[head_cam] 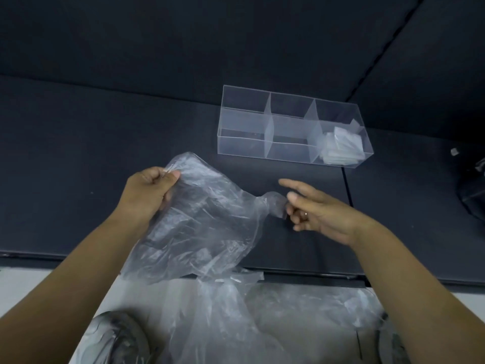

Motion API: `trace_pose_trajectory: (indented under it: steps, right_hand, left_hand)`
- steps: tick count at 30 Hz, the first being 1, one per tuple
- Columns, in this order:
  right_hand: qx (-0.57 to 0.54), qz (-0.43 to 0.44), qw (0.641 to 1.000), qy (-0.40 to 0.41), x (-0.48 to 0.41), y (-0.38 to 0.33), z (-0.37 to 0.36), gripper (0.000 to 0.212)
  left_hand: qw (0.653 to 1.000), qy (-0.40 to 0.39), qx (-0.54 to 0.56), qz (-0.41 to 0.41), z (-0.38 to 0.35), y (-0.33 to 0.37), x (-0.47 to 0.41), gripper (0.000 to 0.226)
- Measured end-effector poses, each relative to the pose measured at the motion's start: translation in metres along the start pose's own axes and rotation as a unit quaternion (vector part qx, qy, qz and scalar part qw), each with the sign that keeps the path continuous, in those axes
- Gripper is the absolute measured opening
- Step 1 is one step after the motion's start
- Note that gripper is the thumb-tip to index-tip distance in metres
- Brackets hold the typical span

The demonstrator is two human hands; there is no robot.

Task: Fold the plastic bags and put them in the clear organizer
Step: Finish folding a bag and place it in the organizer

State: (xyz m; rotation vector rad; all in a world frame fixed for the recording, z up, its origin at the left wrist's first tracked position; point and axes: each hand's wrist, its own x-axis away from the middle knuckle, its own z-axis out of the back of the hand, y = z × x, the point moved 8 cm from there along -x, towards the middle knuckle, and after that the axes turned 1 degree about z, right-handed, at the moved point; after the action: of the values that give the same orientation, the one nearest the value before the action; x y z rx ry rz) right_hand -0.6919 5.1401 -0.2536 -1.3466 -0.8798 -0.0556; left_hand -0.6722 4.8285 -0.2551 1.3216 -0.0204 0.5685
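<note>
A crumpled clear plastic bag (204,222) hangs above the dark table's near edge. My left hand (149,193) pinches its upper left corner. My right hand (312,208) grips its twisted right corner with the lower fingers, the index finger pointing out to the left. The clear organizer (244,122), with three compartments in a row, stands at the back, right of centre. Its right compartment holds folded plastic bags (341,148); the other two look empty. More loose clear bags (262,311) lie in a heap below my hands.
The dark table (78,158) runs the width of the view, with a seam (346,185) right of the organizer. A dark object (472,195) sits at the far right edge. Grey shoes (118,337) show on the pale floor.
</note>
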Motion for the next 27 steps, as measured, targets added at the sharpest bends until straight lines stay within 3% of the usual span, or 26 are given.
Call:
trace_pose_trajectory:
  steps: [2, 5, 8, 11, 13, 17, 21, 23, 26, 27]
  right_hand:
    - [0.029, -0.010, 0.999, -0.014, -0.008, -0.001, -0.009, 0.053]
    - [0.077, 0.003, 0.997, -0.008, -0.017, -0.007, -0.016, 0.013]
    - [0.139, 0.018, 0.990, -0.004, -0.018, -0.012, -0.009, 0.026]
    - [0.076, 0.019, 0.997, 0.013, -0.011, -0.012, 0.018, 0.040]
    - [-0.037, 0.017, 0.998, 0.056, -0.004, -0.015, 0.038, 0.045]
    - [-0.130, 0.075, 0.969, 0.197, -0.004, -0.032, 0.070, 0.004]
    - [-0.132, 0.105, 0.909, 0.381, 0.002, -0.039, 0.099, 0.018]
    - [-0.090, 0.109, 0.893, 0.428, 0.008, -0.038, 0.097, 0.020]
    - [-0.005, 0.144, 0.940, 0.310, 0.011, -0.037, 0.046, 0.006]
    - [0.030, 0.149, 0.958, 0.244, 0.013, -0.034, 0.021, 0.013]
  left_hand:
    - [1.000, -0.003, 0.002, 0.007, 0.001, -0.004, -0.002, 0.040]
    - [1.000, -0.003, 0.006, 0.015, 0.003, -0.009, -0.007, 0.038]
    - [0.999, 0.012, 0.039, 0.031, 0.008, -0.013, -0.011, 0.034]
    - [0.994, 0.047, 0.079, 0.060, 0.018, -0.019, -0.017, 0.030]
    - [0.991, 0.063, 0.093, 0.071, 0.022, -0.021, -0.020, 0.027]
    - [0.991, 0.052, 0.106, 0.059, 0.014, -0.013, -0.027, 0.026]
    - [0.989, 0.097, 0.102, 0.049, 0.012, -0.007, -0.029, 0.026]
    - [0.985, 0.134, 0.082, 0.072, 0.018, -0.011, -0.028, 0.025]
    - [0.979, 0.095, 0.107, 0.143, 0.023, -0.024, -0.023, 0.034]
    - [0.974, 0.057, 0.141, 0.166, 0.023, -0.029, -0.018, 0.039]
